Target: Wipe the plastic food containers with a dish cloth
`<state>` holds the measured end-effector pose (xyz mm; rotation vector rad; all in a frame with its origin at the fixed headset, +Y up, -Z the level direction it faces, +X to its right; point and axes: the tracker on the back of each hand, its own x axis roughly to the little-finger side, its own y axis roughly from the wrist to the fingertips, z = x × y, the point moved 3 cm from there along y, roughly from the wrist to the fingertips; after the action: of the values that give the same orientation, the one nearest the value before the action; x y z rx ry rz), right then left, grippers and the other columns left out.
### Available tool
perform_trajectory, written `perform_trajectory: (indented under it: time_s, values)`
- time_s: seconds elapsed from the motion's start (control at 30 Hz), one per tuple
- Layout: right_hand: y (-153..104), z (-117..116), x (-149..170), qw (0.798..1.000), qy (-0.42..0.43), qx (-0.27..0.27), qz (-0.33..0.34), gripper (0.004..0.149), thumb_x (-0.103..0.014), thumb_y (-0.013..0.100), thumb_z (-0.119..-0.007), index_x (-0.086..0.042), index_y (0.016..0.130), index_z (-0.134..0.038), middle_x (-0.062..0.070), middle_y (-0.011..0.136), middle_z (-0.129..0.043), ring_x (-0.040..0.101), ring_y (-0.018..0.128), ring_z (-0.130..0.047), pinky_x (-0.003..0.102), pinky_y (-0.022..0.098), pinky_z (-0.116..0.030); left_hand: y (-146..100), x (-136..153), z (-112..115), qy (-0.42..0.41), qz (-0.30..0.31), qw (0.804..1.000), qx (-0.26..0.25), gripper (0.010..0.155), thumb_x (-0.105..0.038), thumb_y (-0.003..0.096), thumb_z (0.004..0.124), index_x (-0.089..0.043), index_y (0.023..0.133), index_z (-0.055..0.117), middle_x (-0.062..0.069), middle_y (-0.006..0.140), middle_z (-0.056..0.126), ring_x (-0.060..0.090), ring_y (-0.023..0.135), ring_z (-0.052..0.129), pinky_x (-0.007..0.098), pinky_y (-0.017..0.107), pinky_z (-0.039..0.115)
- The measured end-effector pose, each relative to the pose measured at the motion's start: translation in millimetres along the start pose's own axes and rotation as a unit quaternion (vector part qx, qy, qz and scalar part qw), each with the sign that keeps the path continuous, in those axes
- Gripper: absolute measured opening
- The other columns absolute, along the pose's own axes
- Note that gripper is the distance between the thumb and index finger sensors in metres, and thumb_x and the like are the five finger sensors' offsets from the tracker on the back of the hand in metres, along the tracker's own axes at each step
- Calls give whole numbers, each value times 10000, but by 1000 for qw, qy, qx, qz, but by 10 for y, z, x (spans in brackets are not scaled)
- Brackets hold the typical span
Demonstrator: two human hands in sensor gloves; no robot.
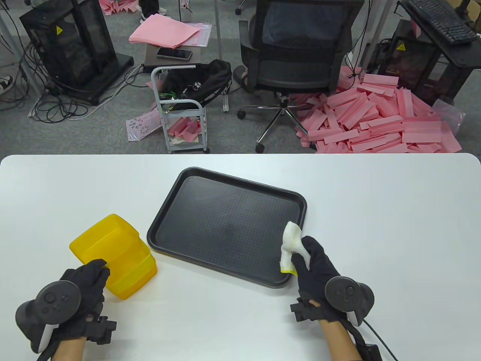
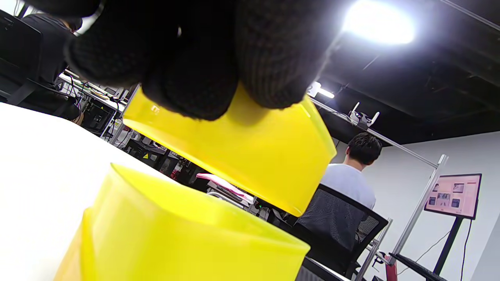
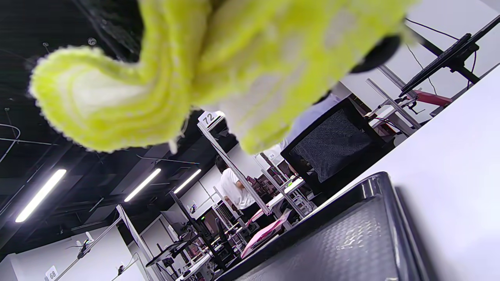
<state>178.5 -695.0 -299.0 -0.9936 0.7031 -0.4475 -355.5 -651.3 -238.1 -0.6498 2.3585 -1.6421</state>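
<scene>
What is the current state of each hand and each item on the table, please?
left hand: grips the upper yellow container
upper yellow container: lifted, tilted over the lower one
lower yellow container: on the table
right hand: holds the dish cloth
dish cloth: bunched, over the tray's corner
tray: lying flat, nothing in it

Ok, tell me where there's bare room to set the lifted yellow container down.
The ribbed floor of the black plastic tray is bare up to the white-and-yellow dish cloth held by the right hand over its near right corner. White table right of the tray is bare. Crowded: near left, yellow plastic containers and left hand.
</scene>
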Motion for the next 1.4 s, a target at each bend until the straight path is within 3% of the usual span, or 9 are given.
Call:
perform_trajectory:
  time_s: [0.7, 0.83, 0.93, 1.13, 1.4]
  values:
    - [3, -28, 4, 1000, -1, -14, -3, 569, -449, 562, -738, -176, 1022, -545, 29, 857, -819, 318, 596, -925, 373, 361, -884, -82, 111, 247, 17, -5, 1000, 21, 429, -404, 461, 837, -267, 855, 941, 61, 579, 1026, 346, 505, 952, 495, 353, 789]
    - [2, -34, 7, 1000, 0, -18, -4, 569, -449, 562, -738, -177, 1023, -545, 28, 857, -818, 318, 596, -925, 372, 360, -884, -108, 151, 202, 7, -14, 1000, 24, 520, -464, 442, 867, -257, 918, 895, 70, 619, 1011, 358, 504, 934, 502, 361, 778]
    - [3, -37, 10, 1000, 0, -19, -5, 567, -449, 563, -738, -177, 1022, -546, 28, 858, -818, 318, 595, -926, 372, 361, -884, -146, 127, 13, -22, -10, 999, -23, 569, -493, 444, 862, -245, 956, 854, 95, 638, 984, 372, 503, 910, 510, 368, 759]
    - [2, -54, 14, 1000, -2, -26, -9, 567, -446, 563, -738, -175, 1023, -546, 31, 858, -818, 321, 598, -923, 377, 363, -882, -144, -261, -209, -73, 38, 996, -37, 550, -521, 475, 806, -241, 945, 865, 121, 763, 951, 417, 652, 871, 552, 481, 728]
    - [4, -54, 25, 999, -5, -31, -13, 565, -442, 563, -737, -175, 1023, -545, 32, 860, -816, 324, 602, -920, 378, 366, -881, -23, -1144, 131, -91, 136, 987, -4, 553, -552, 487, 769, -280, 961, 849, 111, 905, 898, 428, 839, 814, 611, 617, 657]
